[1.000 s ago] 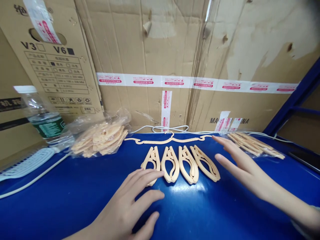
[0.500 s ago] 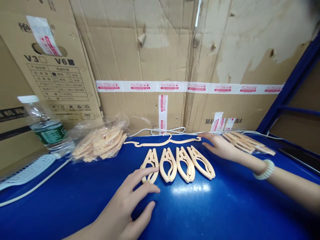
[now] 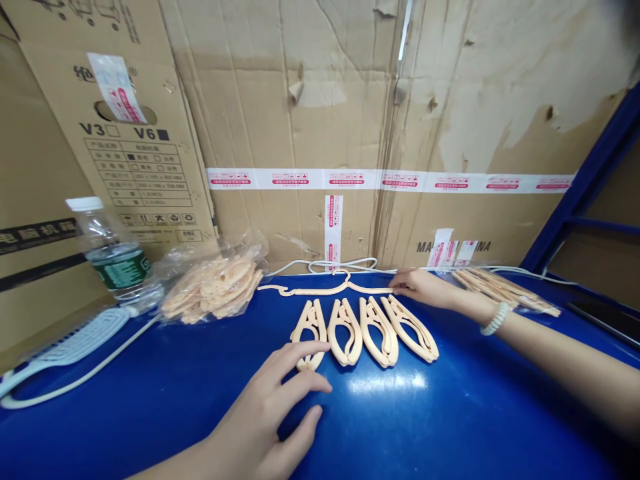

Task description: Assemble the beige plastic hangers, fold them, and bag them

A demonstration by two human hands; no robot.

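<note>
An unfolded cream plastic hanger lies along the back of the blue table, its hook pointing toward the cardboard. My right hand has its fingers closed around the hanger's right end, which they hide. Several folded hangers of the same colour stand side by side in a row in front of it. Over the near end of the leftmost folded hanger hovers my left hand, fingers apart and holding nothing; whether a fingertip touches that hanger I cannot tell.
At the left are a water bottle, a pale blue hairbrush and a clear bag of cream plastic parts. To the right lie a bag of thin cream pieces and a dark flat device. Cardboard walls the back; a white cable runs along it.
My right hand has closed on the right end of the unfolded hanger, where its fingers were spread before. The whole view has shifted slightly. My left hand stays by the leftmost folded hanger.
</note>
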